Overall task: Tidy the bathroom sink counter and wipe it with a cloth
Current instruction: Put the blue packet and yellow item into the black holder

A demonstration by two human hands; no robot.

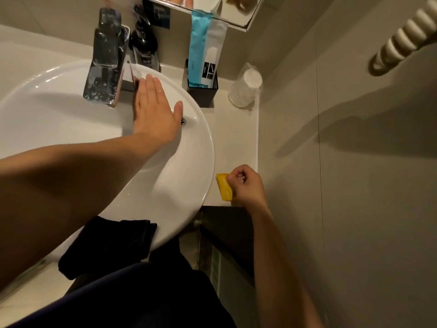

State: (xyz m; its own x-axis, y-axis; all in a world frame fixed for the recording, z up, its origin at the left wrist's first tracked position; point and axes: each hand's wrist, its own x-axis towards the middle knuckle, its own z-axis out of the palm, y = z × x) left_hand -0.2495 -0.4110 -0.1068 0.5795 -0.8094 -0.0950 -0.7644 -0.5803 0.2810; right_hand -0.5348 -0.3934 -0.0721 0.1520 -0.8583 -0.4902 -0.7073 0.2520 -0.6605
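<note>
A: Where is the left hand (155, 112)?
B: Spread flat over the white sink (184, 166), fingers together and stretched toward the chrome tap (106, 60) just left of its fingertips.
A: And the right hand (246, 185)?
B: Curled, pinching a small yellow packet (223, 188) that lies on the counter (236, 138) at its left side.
A: The cloth?
B: A black cloth (106, 245) hangs at the sink's front edge, below the left forearm. Beyond the right hand stands a black holder (203, 95) with 2 sachets, beside an upturned cup (246, 91).
</note>
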